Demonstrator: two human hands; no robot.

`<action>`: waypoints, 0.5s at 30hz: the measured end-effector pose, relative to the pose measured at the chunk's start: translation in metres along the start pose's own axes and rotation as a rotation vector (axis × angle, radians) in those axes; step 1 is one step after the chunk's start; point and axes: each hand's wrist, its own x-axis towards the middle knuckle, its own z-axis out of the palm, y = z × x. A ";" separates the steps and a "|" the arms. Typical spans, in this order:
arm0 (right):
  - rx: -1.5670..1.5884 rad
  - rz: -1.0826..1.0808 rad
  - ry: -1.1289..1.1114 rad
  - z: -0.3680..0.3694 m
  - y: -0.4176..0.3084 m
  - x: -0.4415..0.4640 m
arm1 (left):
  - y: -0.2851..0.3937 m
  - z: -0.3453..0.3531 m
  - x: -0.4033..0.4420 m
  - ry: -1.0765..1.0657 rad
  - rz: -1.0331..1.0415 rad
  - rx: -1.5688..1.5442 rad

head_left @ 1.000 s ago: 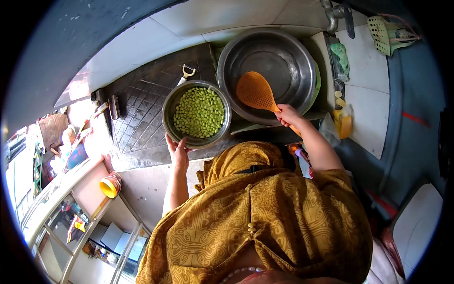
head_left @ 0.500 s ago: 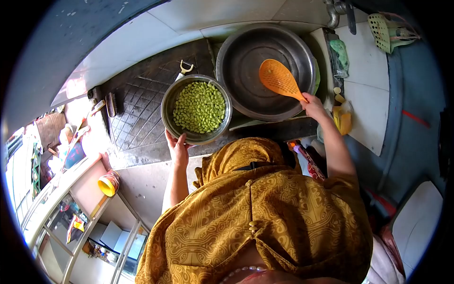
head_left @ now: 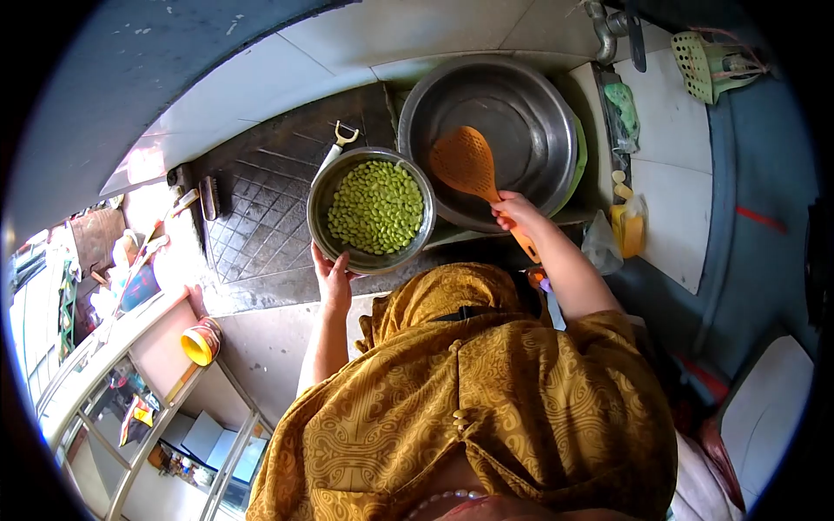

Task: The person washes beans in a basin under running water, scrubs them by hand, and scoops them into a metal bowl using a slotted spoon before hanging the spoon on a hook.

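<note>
My left hand (head_left: 332,273) grips the near rim of a steel bowl (head_left: 321,193), thumb at the rim and fingers below. Green beans (head_left: 377,208), shelled, fill much of the bowl's bottom. In my right hand (head_left: 514,213) is an orange slotted skimmer (head_left: 463,161), held by its handle. Its perforated head hangs over the left part of a large dark metal basin (head_left: 560,139), close to the bowl's right side. No beans show in the basin. A white peeler (head_left: 339,141) lies just behind the bowl, partly hidden by it.
The bowl stands on a dark grooved slab (head_left: 248,226); a brush (head_left: 208,198) lies at its left. A tap (head_left: 605,35) is on the wall behind the basin. Yellow items in a plastic bag (head_left: 632,227) sit at the right, and a green strainer basket (head_left: 695,68) hangs far right.
The skimmer has swung left across the basin towards the bowl, with my right hand moving left and nearer my body. The bowl appears slightly further right in view.
</note>
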 end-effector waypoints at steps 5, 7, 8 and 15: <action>0.160 -0.101 -0.124 0.008 -0.026 0.019 | 0.003 0.002 -0.001 0.003 -0.039 0.009; 0.151 -0.138 -0.076 0.007 -0.039 0.015 | 0.002 0.003 0.000 -0.004 -0.022 -0.003; 0.141 -0.163 -0.072 0.004 -0.045 0.010 | 0.001 0.003 0.000 -0.008 -0.018 -0.008; 0.224 -0.295 0.071 -0.038 -0.052 -0.017 | 0.001 0.005 0.001 -0.026 -0.030 -0.020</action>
